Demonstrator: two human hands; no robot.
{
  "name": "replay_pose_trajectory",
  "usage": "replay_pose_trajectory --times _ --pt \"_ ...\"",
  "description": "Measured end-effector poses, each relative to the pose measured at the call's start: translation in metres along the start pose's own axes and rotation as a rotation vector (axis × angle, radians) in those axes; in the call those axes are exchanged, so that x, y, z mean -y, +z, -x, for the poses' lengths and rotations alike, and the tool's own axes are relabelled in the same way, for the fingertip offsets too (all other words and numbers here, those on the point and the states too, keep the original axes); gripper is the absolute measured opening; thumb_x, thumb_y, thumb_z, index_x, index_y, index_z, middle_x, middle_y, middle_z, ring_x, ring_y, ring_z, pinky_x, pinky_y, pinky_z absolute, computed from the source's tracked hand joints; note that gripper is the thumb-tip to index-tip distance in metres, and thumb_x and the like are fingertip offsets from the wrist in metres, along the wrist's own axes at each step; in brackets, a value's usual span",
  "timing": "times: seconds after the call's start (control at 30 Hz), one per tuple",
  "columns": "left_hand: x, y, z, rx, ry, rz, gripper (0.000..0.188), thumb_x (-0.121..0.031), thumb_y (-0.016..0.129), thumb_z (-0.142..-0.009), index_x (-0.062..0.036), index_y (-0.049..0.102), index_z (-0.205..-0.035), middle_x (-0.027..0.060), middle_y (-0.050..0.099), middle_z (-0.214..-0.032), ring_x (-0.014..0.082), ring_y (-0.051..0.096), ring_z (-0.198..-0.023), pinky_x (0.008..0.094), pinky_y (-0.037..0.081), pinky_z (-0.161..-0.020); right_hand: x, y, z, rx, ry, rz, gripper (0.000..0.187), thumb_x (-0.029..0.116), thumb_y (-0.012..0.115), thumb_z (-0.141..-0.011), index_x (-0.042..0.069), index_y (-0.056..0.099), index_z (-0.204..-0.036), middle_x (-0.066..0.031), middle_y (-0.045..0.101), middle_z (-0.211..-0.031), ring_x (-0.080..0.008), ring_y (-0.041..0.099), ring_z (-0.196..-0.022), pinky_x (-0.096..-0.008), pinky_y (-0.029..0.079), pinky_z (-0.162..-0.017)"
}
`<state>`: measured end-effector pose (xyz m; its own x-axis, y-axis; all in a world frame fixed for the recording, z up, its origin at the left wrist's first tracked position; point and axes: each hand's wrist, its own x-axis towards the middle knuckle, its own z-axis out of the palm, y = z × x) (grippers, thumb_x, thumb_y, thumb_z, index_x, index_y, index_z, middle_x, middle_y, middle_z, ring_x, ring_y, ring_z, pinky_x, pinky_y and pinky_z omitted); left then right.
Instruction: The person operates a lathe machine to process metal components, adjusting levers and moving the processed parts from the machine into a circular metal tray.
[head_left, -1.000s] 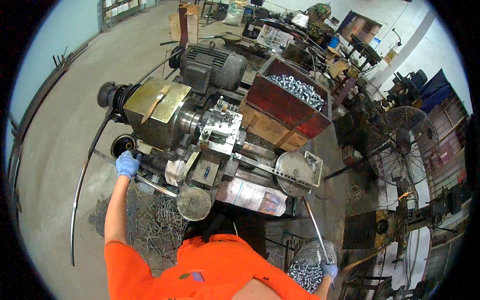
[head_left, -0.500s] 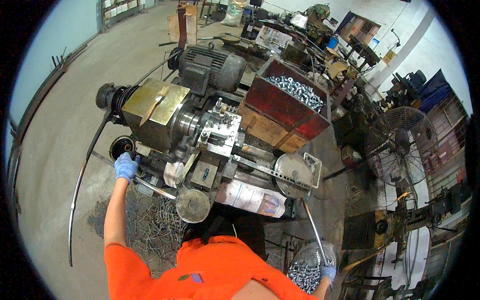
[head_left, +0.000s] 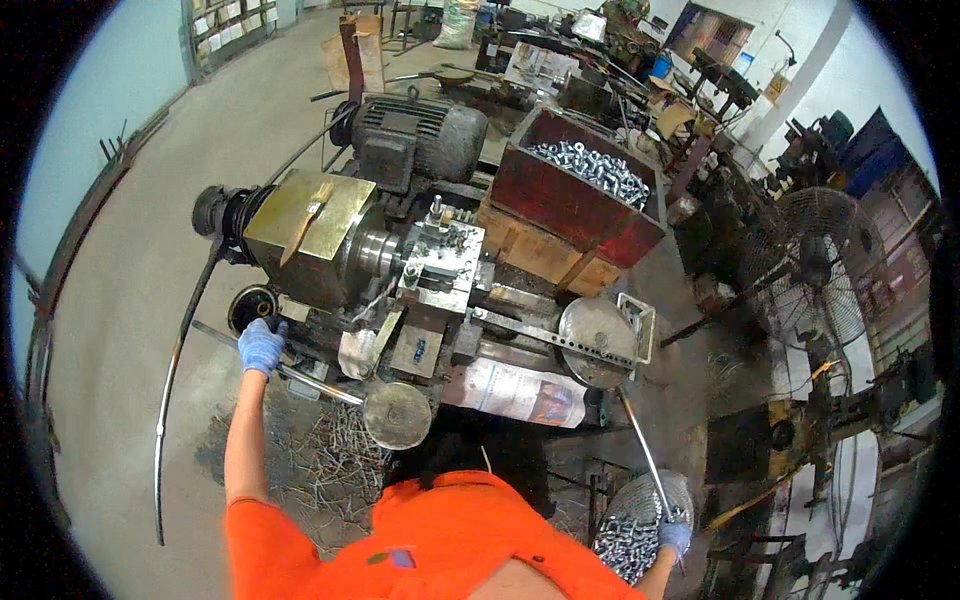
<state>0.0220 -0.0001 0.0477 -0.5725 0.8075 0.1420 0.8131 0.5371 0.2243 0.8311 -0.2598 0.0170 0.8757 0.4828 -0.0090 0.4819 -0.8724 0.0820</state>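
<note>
My left hand [head_left: 261, 347], in a blue glove, is closed at the left end of the lathe, just below a dark round cup-like part [head_left: 254, 308]. What its fingers hold is hidden. A bright metal bar [head_left: 318, 383] runs from near this hand to a round metal disc [head_left: 397, 415]. At the lower right my right hand [head_left: 674, 538], also gloved, grips the lower end of a long metal lever [head_left: 646, 450] that slants up to the machine. Under that hand stands a mesh basket [head_left: 684, 492] with many small shiny metal parts [head_left: 627, 545]. The chuck [head_left: 379, 252] faces the tool block [head_left: 440, 265].
A red box [head_left: 560, 212] of metal parts sits behind the lathe, beside the motor [head_left: 425, 140]. A brush [head_left: 308, 222] lies on the brassy headstock cover. Metal shavings [head_left: 340, 450] litter the floor at left. A large fan [head_left: 815, 265] stands at right.
The whole view has shifted slightly. Both hands stay at the same places on the machine. A thin curled shaving now shows beside the chuck.
</note>
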Motion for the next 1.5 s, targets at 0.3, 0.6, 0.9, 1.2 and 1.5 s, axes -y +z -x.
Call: replay_pose_trajectory --times 0.3,0.6,0.9,1.2,1.5 --pt "-0.006 -0.001 -0.003 -0.001 -0.039 -0.081 0.039 -0.045 0.063 -0.076 -0.0069 0.065 -0.083 0.0167 0.064 -0.089 0.0342 0.061 -0.086 0.0424 0.048 -0.076 -0.005 -0.001 0.009 0.067 0.055 0.042 0.05 0.042 0.068 -0.067 0.001 0.064 -0.096 -0.0264 0.062 -0.096 -0.0391 0.061 -0.092 -0.0443 0.049 -0.079" --pt "-0.004 -0.001 -0.005 0.013 -0.02 -0.023 0.037 -0.043 0.064 -0.076 -0.0074 0.067 -0.086 0.0164 0.065 -0.089 0.0331 0.062 -0.085 0.042 0.048 -0.076 -0.001 -0.002 0.015 0.039 0.053 0.029 0.045 0.037 0.067 -0.067 -0.001 0.064 -0.091 -0.025 0.063 -0.092 -0.038 0.062 -0.089 -0.0429 0.049 -0.079" --pt "-0.001 0.001 -0.007 0.025 0.029 0.027 0.031 -0.04 0.063 -0.077 -0.0115 0.07 -0.09 0.0153 0.065 -0.087 0.0323 0.062 -0.083 0.0408 0.049 -0.074 -0.006 0.009 0.012 0.113 0.093 0.04 0.044 0.032 0.072 -0.065 -0.003 0.064 -0.092 -0.025 0.062 -0.097 -0.0368 0.061 -0.093 -0.0404 0.049 -0.081" --pt "-0.011 -0.01 -0.001 0.006 0.021 0.036 0.029 -0.038 0.063 -0.078 -0.0115 0.07 -0.089 0.0145 0.066 -0.085 0.0317 0.063 -0.08 0.0401 0.049 -0.071 -0.004 0.012 0.016 0.095 0.101 0.036 0.044 0.028 0.069 -0.061 -0.003 0.063 -0.091 -0.0261 0.062 -0.097 -0.037 0.061 -0.091 -0.0401 0.049 -0.081" --pt "-0.011 -0.01 -0.002 0.028 0.045 0.067 0.029 -0.036 0.062 -0.078 -0.0128 0.069 -0.093 0.0136 0.066 -0.087 0.0314 0.063 -0.081 0.0396 0.049 -0.072 -0.013 0.024 0.017 0.06 0.088 0.005 0.047 0.035 0.073 -0.061 -0.001 0.061 -0.09 -0.0241 0.063 -0.092 -0.0387 0.06 -0.088 -0.0429 0.048 -0.079"
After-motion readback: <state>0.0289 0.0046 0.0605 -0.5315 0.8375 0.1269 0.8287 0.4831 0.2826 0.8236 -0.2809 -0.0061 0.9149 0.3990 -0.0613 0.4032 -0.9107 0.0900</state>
